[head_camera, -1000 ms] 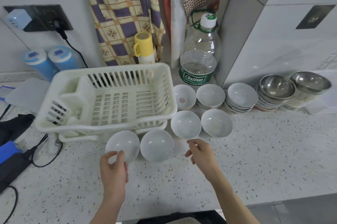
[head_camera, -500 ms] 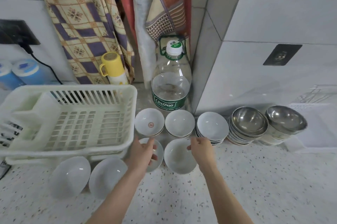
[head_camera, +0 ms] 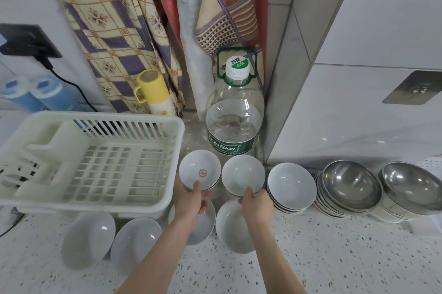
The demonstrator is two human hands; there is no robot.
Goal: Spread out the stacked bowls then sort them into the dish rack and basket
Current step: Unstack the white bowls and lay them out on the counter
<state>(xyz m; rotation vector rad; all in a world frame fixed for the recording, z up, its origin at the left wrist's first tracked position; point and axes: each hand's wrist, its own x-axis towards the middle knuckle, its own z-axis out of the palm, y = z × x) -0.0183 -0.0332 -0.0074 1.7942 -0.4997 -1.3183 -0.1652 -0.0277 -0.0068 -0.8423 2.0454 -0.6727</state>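
Pinching the near rim of a white ceramic bowl with a red mark inside [head_camera: 200, 170], thumb lying inside the rim, the left hand [head_camera: 190, 201] is gripping it. Beside it, the right hand [head_camera: 257, 204] is likewise pinching the near rim of a plain white ceramic bowl [head_camera: 242, 174]. Both bowls are sitting atop short stacks before a clear water bottle [head_camera: 234, 124]. Four single white bowls [head_camera: 87, 238] are lying on the speckled countertop [head_camera: 346, 258], in front of the white plastic dish rack [head_camera: 95, 162]. Further right are standing a white bowl stack [head_camera: 291, 186] and stacked steel bowls [head_camera: 350, 188].
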